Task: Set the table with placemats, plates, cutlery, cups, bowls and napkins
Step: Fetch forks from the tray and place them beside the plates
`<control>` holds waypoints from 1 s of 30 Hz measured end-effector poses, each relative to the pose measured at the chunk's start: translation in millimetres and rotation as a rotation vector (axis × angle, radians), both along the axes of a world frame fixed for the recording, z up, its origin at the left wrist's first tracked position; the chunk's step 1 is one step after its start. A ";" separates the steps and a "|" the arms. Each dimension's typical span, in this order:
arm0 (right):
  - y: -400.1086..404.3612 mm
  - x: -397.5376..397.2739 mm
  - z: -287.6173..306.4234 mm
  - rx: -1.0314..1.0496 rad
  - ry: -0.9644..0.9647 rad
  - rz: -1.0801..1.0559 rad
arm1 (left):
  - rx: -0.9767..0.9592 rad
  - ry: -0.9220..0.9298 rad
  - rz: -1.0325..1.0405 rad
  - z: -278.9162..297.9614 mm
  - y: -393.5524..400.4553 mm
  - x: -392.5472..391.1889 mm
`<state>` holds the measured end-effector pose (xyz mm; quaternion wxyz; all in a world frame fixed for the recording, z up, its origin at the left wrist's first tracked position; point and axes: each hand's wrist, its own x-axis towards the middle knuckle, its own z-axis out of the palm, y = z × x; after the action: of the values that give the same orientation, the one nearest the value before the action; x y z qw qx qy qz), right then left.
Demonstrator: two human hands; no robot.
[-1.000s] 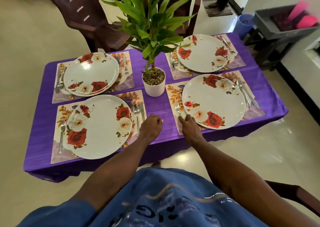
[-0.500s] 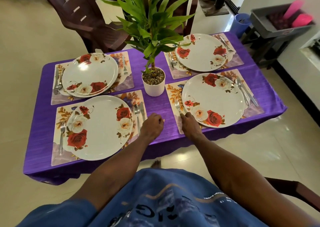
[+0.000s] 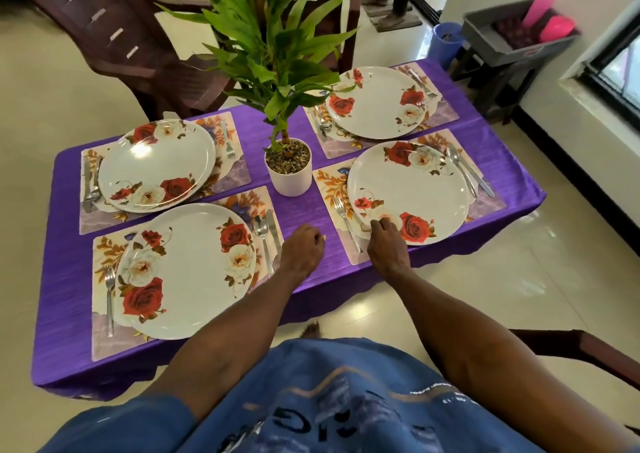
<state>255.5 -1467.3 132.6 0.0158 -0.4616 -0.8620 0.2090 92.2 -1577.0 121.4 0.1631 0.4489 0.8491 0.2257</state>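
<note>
Four white rose-patterned plates lie on floral placemats on the purple-clothed table (image 3: 502, 147). My right hand (image 3: 386, 243) pinches the near-left rim of the near right plate (image 3: 415, 186), just beside the fork (image 3: 344, 217) on that placemat (image 3: 330, 182). A spoon (image 3: 459, 167) and a knife (image 3: 483, 184) lie to the right of this plate. Between the two near settings, my left hand (image 3: 303, 250) rests on the cloth with curled fingers and holds nothing. The near left plate (image 3: 187, 272), far left plate (image 3: 156, 165) and far right plate (image 3: 377, 102) each have cutlery beside them.
A potted plant in a white pot (image 3: 289, 177) stands mid-table, its leaves overhanging the far side. Brown chairs (image 3: 121, 37) stand behind the table, and a chair arm (image 3: 588, 348) is at my right. A grey bin (image 3: 485, 33) with pink items and a blue bucket (image 3: 446, 40) stand at the far right.
My right hand has moved from the placemat edge by the fork onto the near right plate's rim. My left hand has stayed in place on the cloth.
</note>
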 end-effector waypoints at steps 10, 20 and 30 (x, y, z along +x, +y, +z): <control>19.9 42.4 11.8 0.135 -0.097 -0.199 | 0.161 0.134 -0.288 15.7 76.4 36.4; 78.2 145.9 11.6 0.169 -0.121 -0.538 | 0.273 0.331 -0.745 13.9 192.6 123.6; 207.0 261.1 4.7 0.147 -0.031 -0.762 | 0.274 0.290 -0.895 13.8 347.4 269.7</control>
<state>516.6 -1260.3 137.3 0.1122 -0.7494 -0.6416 0.1191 361.9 -1229.6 135.2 0.0634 0.8138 0.5494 0.1783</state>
